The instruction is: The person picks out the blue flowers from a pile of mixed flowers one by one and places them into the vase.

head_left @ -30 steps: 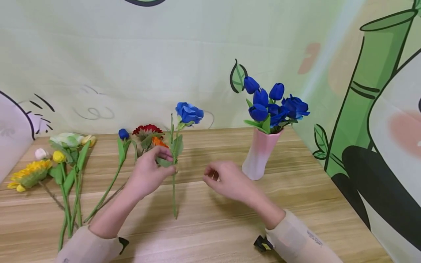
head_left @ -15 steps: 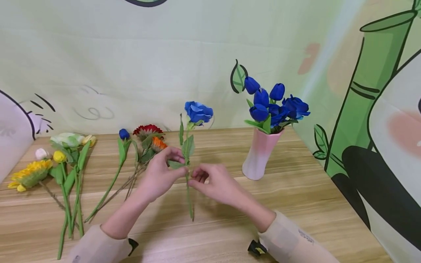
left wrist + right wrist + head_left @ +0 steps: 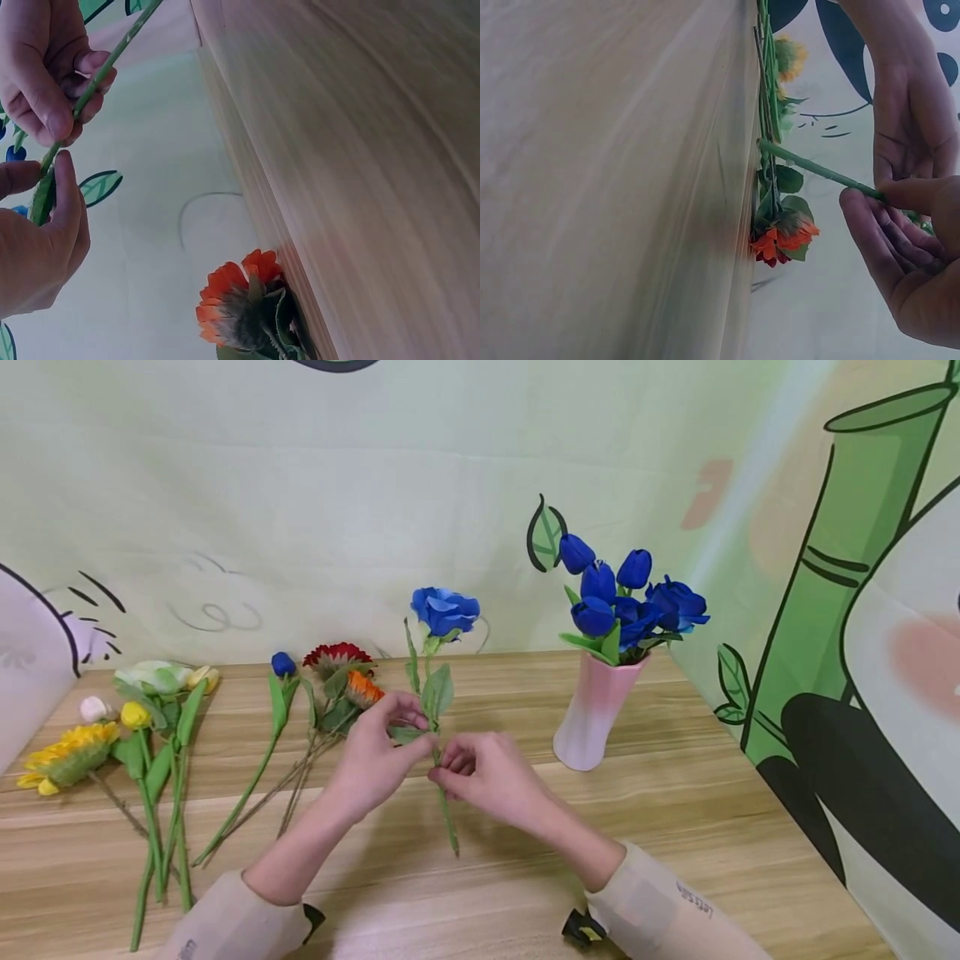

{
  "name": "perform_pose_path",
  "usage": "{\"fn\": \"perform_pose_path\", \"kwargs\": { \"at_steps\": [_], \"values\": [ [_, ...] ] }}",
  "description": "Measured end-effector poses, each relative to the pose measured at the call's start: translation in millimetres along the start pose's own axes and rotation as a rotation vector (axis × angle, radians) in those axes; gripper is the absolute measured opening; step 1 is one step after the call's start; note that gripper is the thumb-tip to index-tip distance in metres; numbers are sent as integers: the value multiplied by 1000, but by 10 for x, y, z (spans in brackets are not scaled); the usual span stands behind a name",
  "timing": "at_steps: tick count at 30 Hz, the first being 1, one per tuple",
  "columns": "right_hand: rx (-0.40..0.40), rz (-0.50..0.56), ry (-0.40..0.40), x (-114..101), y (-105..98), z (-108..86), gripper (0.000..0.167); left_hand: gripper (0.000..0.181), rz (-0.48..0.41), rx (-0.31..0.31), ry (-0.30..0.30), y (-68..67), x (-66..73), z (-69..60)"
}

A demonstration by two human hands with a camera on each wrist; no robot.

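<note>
A blue artificial rose stands upright between my two hands, its green stem slanting down to the right. My left hand pinches the stem just below the leaves. Right below that, my right hand pinches the same stem between thumb and fingers, as the right wrist view shows with the stem's cut end sticking out. To the right, a pink and white vase holds several blue tulips and blue roses.
On the table's left lie a sunflower, a yellow tulip, pale flowers and a blue tulip. A red flower and an orange flower lie behind my left hand. A printed cloth hangs behind the table.
My left hand has carried the blue rose rightward, and my right hand has come left to take hold of its stem. The rose now tilts slightly, its bloom leaning left.
</note>
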State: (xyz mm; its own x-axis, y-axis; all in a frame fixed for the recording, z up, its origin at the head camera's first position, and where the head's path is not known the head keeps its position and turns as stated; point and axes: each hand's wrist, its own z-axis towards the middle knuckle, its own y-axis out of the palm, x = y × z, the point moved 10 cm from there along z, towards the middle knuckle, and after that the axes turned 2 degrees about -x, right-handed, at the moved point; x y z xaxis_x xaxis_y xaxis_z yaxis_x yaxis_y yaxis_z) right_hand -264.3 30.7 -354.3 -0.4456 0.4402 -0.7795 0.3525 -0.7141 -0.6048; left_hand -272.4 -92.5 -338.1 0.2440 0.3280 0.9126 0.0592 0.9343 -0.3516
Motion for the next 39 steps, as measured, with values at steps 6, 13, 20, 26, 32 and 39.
{"fn": "perform_pose_path", "kwargs": {
  "at_steps": [6,13,20,26,32,39],
  "values": [
    [36,-73,-36,-36,-20,-7,12,15,-2,48,30,-77,33,8],
    [92,32,-28,-24,-99,0,6,15,-25,50,29,-85,21,13],
    [114,66,-42,-50,-164,2,7,17,-62,58,27,-80,21,3],
    [120,41,-62,-82,-195,-6,6,16,-75,54,35,-71,24,-2],
    [117,14,-64,-109,-218,-10,6,16,-73,47,41,-74,21,0],
    [146,-26,-60,-115,-311,-35,7,18,-80,32,74,-85,47,-11]
  ]
}}
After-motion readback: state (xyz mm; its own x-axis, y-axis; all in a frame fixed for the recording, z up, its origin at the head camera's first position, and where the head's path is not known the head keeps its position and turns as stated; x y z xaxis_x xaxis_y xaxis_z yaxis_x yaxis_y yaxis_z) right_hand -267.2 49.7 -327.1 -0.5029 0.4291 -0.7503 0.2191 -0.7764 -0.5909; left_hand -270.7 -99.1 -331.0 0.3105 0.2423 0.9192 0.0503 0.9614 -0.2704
